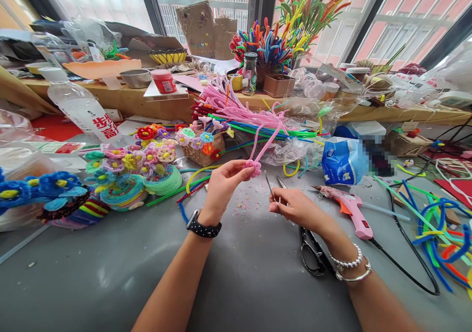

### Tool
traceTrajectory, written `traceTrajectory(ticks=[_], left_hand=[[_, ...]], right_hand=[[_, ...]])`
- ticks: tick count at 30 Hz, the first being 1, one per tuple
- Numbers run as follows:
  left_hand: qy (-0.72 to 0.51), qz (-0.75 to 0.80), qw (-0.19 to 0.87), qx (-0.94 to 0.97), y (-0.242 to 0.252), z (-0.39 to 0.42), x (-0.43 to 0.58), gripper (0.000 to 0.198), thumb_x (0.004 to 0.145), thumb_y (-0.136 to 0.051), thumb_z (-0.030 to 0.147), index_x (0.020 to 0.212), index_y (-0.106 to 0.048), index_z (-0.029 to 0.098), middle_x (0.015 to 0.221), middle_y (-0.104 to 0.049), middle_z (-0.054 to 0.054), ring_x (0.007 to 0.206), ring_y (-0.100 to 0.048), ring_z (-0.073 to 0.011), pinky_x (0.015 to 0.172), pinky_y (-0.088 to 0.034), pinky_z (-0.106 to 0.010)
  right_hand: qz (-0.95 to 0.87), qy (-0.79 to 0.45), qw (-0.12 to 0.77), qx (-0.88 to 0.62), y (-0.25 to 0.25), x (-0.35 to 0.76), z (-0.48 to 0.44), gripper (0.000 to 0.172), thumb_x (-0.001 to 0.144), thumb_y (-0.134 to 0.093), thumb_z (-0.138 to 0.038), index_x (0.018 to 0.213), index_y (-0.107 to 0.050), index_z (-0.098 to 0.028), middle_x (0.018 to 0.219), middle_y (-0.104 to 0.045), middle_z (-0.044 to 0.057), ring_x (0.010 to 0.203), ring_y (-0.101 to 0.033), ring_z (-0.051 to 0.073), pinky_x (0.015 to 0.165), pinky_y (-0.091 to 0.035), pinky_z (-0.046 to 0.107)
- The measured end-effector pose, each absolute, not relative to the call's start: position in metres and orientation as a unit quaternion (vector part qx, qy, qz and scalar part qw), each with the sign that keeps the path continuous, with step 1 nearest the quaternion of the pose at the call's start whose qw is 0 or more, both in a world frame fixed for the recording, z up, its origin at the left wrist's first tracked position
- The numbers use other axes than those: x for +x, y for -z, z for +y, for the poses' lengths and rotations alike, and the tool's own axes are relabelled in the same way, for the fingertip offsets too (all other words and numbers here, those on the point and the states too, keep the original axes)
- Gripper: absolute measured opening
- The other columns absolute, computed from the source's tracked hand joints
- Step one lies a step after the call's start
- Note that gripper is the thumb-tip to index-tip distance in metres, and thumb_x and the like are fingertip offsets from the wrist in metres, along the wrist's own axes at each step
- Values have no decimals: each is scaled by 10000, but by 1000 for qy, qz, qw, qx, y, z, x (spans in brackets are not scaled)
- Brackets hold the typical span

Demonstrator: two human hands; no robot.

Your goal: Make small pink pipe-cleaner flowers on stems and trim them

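Between the thumb and fingers of my left hand (228,180) is a small pink pipe-cleaner flower (252,168); two long pink stems stick up from it. My right hand (297,206) pinches slim metal tweezers (272,190), their tip a short way right of the flower and apart from it. Under and beside that hand lie scissors (312,259) with dark handles, partly hidden by the fingers. Behind the flower is a large bundle of pink pipe cleaners (236,106), resting on green and blue ones. Tiny pink scraps dot the grey table (236,273) between the hands.
A pink glue gun (352,211) with a black cord lies to the right, near a blue packet (341,162) and tangled pipe cleaners (438,228). On the left stand pipe-cleaner flower pots (123,194) and a tilted plastic bottle (81,106). A cluttered wooden ledge (169,106) runs behind.
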State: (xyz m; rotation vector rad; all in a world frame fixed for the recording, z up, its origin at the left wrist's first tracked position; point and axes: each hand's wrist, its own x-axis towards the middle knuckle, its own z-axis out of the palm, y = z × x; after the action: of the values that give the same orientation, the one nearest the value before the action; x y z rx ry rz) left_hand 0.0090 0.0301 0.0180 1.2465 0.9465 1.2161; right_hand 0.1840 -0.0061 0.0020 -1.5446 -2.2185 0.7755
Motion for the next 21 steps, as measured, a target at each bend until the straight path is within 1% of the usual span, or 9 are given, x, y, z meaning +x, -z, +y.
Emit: traceTrajectory(ticks=[4,16,21], left_hand=[[-503,403,542,539,-18,30,10,260,630,-653,304,822,-660,130,799,-677,-64,707,-597,-151,689,-467,-269],[-497,411,537,544,-17,30,9,277,625,-654,322,832,-665,138,797,-679,-71,698,-595,-156,683,-464,-276],[-499,408,540,541,-17,30,10,301,610,-662,331,834,-662,130,822,-680,-84,715,-605,-173,687,-469,-291]], right_hand=[[-784,-280,148,-535,-3,183,-8,372,749,-434,-532,656,-488,-175,618,-540,-13,558,-455,120,514,-292,214],[-778,-269,156,-545,-5,183,-7,380,740,-476,-496,549,-440,-170,531,-481,-36,520,-404,98,486,-250,203],[-777,-251,161,-555,-4,184,-7,384,733,-482,-503,544,-448,-170,526,-473,-38,522,-401,96,488,-249,203]])
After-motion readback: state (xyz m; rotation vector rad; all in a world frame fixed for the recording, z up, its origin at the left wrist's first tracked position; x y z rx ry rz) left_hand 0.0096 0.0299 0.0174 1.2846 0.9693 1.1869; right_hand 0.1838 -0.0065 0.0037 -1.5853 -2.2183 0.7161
